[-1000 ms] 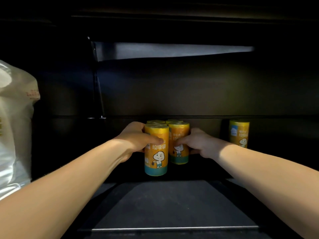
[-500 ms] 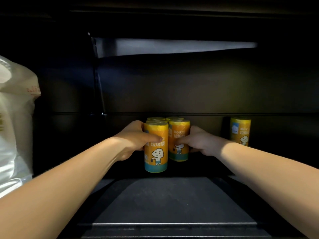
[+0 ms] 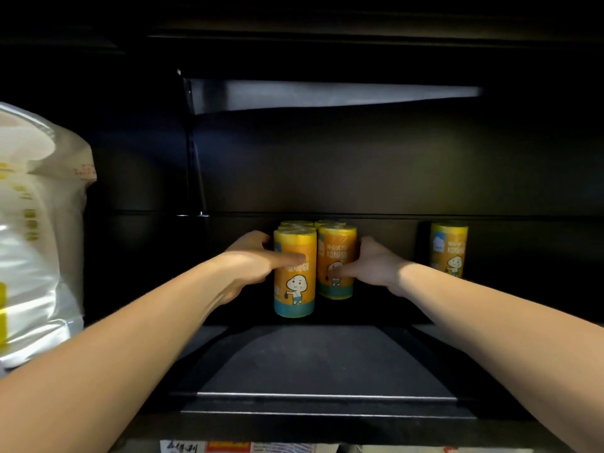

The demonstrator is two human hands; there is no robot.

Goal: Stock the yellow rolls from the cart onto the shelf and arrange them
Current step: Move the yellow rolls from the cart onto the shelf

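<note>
- Stocking looks part done. Five yellow rolls show on the shelf (image 3: pixel 327 358), all upright and deep toward the back wall.
- Four of them make a tight block: the front-left roll (image 3: pixel 295 282), the front-right roll (image 3: pixel 338 246) touching it, and two back rolls (image 3: pixel 295 223), of which only the tops show.
- A lone roll (image 3: pixel 448 248) stands well apart to the right and does not yet line up with the block.
- The left hand (image 3: pixel 251 259) grips the front-left roll. Its thumb lies across the label and its fingers pass round the far side.
- The right hand (image 3: pixel 376 266) grips the front-right roll, thumb on the label and fingers behind the roll's right flank. Both grips are closed on rolls, not merely resting.
- The step in hand reads as squaring the block, not placing new stock.
- Still to do, by my judgement: bring the lone roll into line and fill the bare front of the shelf. The cart is out of view, so I cannot tell how many rolls remain.
- A white plastic bag (image 3: pixel 36 240) bulks at the left edge, apart from the rolls.
- Against the earlier frames, both hands keep the same holds on the same two rolls.
- The front pair sits slightly higher in the picture and nearer the back pair, which suggests a small push inward. The view itself has also shifted a little.
- The lone roll and the bag appear unmoved.
</note>
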